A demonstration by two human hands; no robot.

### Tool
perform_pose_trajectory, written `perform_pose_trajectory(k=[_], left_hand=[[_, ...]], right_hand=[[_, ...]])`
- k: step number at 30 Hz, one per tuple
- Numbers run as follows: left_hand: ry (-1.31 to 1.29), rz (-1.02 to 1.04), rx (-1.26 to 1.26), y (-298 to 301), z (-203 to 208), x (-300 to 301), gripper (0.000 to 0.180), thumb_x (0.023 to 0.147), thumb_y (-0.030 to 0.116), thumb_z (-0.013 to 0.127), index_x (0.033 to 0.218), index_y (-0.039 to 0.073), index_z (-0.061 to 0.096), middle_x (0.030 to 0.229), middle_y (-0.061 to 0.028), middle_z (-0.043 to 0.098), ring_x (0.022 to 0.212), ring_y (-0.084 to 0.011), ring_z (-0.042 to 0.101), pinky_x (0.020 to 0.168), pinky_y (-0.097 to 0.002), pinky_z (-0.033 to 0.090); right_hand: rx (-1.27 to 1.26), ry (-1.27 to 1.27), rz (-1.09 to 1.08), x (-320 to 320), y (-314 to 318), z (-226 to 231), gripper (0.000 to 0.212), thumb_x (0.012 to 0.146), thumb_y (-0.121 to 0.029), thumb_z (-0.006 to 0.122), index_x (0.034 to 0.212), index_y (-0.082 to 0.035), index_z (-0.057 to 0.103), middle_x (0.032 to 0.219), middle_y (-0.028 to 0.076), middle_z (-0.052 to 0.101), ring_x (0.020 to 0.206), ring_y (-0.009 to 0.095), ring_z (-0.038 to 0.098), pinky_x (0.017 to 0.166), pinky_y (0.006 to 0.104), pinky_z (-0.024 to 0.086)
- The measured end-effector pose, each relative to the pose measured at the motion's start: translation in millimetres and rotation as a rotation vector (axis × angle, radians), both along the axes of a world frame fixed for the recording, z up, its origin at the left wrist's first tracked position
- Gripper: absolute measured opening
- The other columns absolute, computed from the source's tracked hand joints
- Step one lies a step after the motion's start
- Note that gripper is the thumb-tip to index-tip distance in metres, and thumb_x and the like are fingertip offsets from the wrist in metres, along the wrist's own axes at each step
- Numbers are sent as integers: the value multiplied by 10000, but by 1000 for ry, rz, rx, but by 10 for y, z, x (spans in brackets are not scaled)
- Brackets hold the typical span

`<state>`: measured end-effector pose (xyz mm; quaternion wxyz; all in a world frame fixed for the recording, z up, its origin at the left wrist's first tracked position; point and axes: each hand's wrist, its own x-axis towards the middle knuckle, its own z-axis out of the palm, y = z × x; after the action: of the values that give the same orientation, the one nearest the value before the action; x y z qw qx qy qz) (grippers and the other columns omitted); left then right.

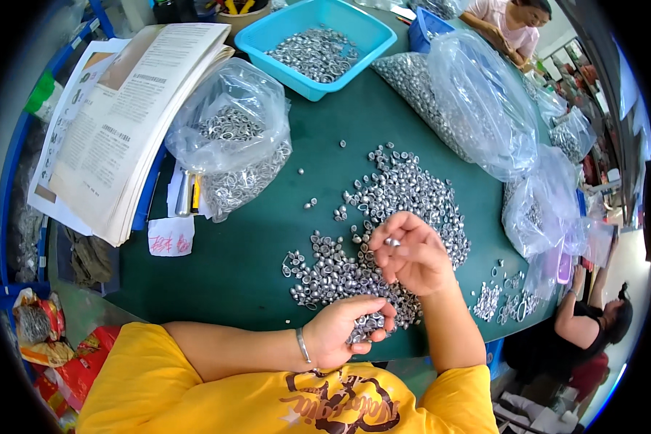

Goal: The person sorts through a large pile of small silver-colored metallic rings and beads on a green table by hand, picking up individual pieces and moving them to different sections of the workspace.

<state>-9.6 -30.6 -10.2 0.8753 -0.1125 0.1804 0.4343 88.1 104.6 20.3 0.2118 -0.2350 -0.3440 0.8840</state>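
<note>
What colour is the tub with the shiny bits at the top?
The tub is light blue, seen in the head view.

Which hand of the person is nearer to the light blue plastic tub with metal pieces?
The right hand. It is raised over the pile of small metal pieces, below the blue tub. The left hand is lower still, at the table's near edge, farther from it.
</note>
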Motion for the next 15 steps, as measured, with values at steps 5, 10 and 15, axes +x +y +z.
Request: perform_pose_trajectory(k=[5, 10, 15], left_hand=[[5, -11, -1, -2, -18, 0, 202, 895, 210, 416, 883, 36, 517, 798, -69, 519, 633, -116, 467, 415, -196, 330], [-22, -2, 12, -4, -10, -15, 202, 895, 211, 417, 883, 36, 519, 784, -67, 522, 632, -109, 472, 413, -196, 329], [-4, 5, 13, -9, -11, -3, 196, 893, 209, 418, 879, 41, 520, 780, -67, 526, 630, -110, 475, 412, -194, 329]], right_hand=[[1084, -652, 59, -80, 40, -44, 76, 740, -25, 604, 804, 6, 575, 734, 86, 575, 637, 194, 559, 548, 289, 456], [1586, -818, 203, -219, -78, -110, 140, 715, -36, 615, 847, -15, 573, 778, 149, 524, 654, 355, 532, 593, 389, 452], [1141, -689, 114, -168, -8, -81, 86, 793, -28, 539, 873, 1, 549, 738, 94, 554, 570, 205, 535, 502, 293, 439]])
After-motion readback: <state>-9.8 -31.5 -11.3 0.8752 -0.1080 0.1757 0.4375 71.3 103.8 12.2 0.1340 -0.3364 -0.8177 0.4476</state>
